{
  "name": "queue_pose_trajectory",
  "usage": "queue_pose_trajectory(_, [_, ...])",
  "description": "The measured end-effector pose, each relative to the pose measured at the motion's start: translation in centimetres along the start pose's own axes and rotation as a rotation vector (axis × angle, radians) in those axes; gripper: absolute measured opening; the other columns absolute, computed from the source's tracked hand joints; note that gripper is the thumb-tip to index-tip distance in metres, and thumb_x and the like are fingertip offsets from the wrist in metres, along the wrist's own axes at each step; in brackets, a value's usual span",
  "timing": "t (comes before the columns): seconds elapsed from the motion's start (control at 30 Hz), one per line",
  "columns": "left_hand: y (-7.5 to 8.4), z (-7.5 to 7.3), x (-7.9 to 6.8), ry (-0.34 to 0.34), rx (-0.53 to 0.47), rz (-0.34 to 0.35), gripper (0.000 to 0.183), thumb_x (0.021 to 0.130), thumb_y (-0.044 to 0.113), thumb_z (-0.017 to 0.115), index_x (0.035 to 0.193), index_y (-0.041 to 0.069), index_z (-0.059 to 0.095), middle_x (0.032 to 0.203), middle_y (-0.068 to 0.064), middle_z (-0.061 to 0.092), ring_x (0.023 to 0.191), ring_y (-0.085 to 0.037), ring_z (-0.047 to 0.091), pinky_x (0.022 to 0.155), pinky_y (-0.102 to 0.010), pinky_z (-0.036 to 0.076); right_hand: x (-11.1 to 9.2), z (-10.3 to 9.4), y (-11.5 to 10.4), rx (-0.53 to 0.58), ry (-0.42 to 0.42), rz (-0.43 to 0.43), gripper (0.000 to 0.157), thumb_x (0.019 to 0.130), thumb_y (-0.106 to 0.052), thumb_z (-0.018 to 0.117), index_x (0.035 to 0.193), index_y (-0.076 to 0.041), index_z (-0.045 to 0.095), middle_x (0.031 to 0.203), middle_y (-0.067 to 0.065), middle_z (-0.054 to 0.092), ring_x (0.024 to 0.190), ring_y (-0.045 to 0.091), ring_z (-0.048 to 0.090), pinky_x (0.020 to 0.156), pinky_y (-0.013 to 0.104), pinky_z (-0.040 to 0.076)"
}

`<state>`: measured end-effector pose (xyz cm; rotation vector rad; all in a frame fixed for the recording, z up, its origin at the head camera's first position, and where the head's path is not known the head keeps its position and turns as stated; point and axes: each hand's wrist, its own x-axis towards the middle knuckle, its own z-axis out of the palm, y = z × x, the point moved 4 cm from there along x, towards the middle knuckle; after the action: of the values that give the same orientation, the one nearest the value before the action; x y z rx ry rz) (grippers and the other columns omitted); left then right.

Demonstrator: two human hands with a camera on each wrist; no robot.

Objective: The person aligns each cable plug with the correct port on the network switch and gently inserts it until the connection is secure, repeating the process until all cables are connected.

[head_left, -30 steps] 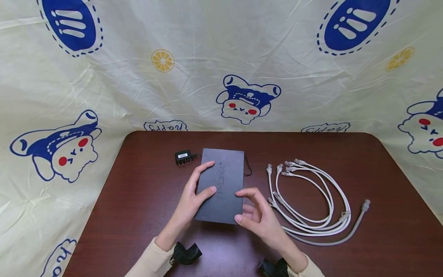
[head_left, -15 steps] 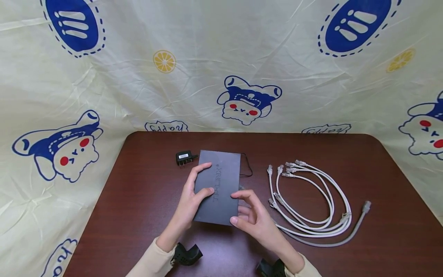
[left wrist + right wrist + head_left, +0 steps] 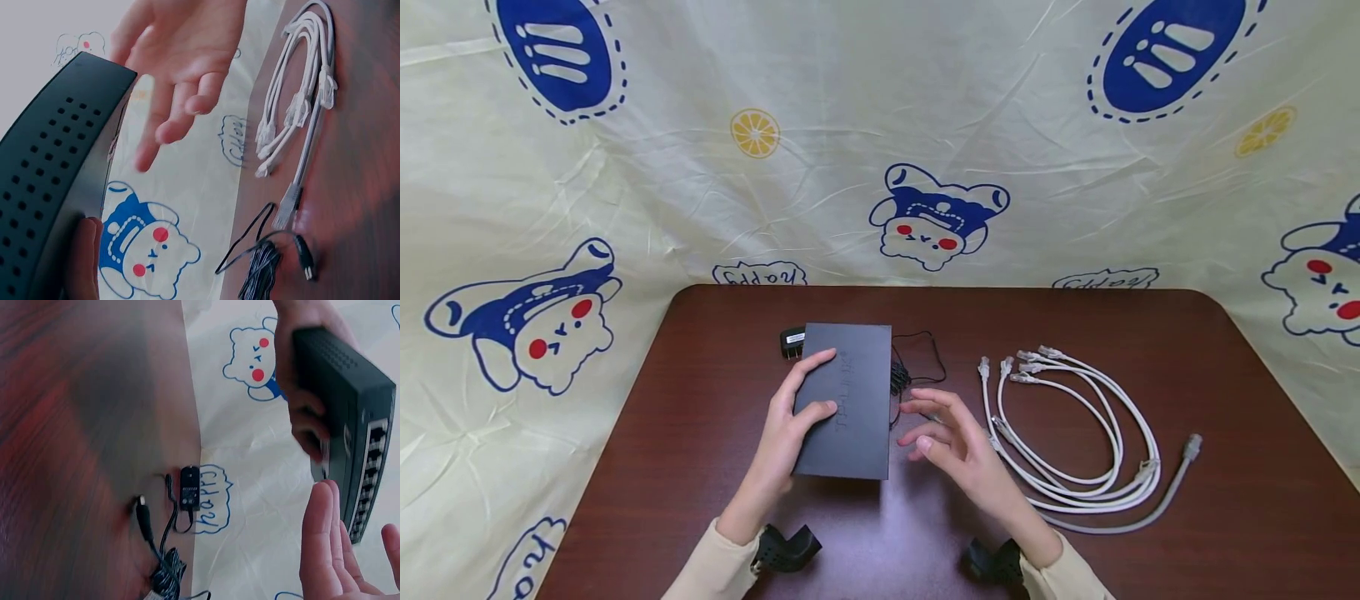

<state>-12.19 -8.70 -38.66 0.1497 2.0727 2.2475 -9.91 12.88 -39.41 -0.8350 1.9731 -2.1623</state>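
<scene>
My left hand grips a dark grey TP-LINK network switch by its left side, thumb on the top face, the switch held above the table. A row of ports shows along one long side in the right wrist view, and vent holes dot a short end in the left wrist view. My right hand hovers just right of the switch, fingers loosely bent and holding nothing. Below and behind lies a power adapter, partly hidden by the switch, with a bundled black cord ending in a barrel plug.
Coiled white network cables lie on the brown table to the right, with a grey network cable along their near side. A printed cloth hangs behind the table's far edge.
My right hand has let go of the switch's right edge and spread its fingers. My left hand has carried the switch leftward, uncovering the cord bundle and partly covering the adapter.
</scene>
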Motion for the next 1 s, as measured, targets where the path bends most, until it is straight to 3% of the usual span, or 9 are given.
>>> queue_pose_trajectory(0.23, [0.1,-1.4,-0.3,0.026,0.031,-0.006,0.053,0.088,0.009,0.055,0.137,0.029,0.05,0.142,-0.003,0.035,0.12,-0.031,0.037,0.084,-0.049,0.035,0.2,-1.2,0.8,-0.063,0.041,0.0,0.046,0.093,0.008,0.049,0.137,0.004,0.035,0.122,0.026,0.05,0.093,0.029,0.064,0.074,0.042,0.053])
queue_pose_trajectory(0.43, [0.0,-2.1,-0.5,0.041,0.055,-0.014,0.053,0.089,0.008,0.054,0.137,0.028,0.049,0.143,-0.003,0.033,0.123,-0.03,0.034,0.085,-0.051,0.033,0.3,-1.6,1.8,-0.079,0.038,-0.023,0.046,0.093,0.01,0.048,0.137,0.007,0.034,0.119,0.025,0.051,0.092,0.025,0.065,0.073,0.039,0.053])
queue_pose_trajectory(1.0, [-0.4,-3.1,-1.2,0.057,0.08,-0.039,0.052,0.089,0.01,0.054,0.138,0.029,0.049,0.143,-0.003,0.032,0.122,-0.031,0.034,0.083,-0.051,0.034,0.3,-2.1,5.0,-0.06,0.04,0.147,0.048,0.094,0.004,0.052,0.138,0.006,0.033,0.123,0.039,0.043,0.093,0.041,0.062,0.073,0.044,0.053])
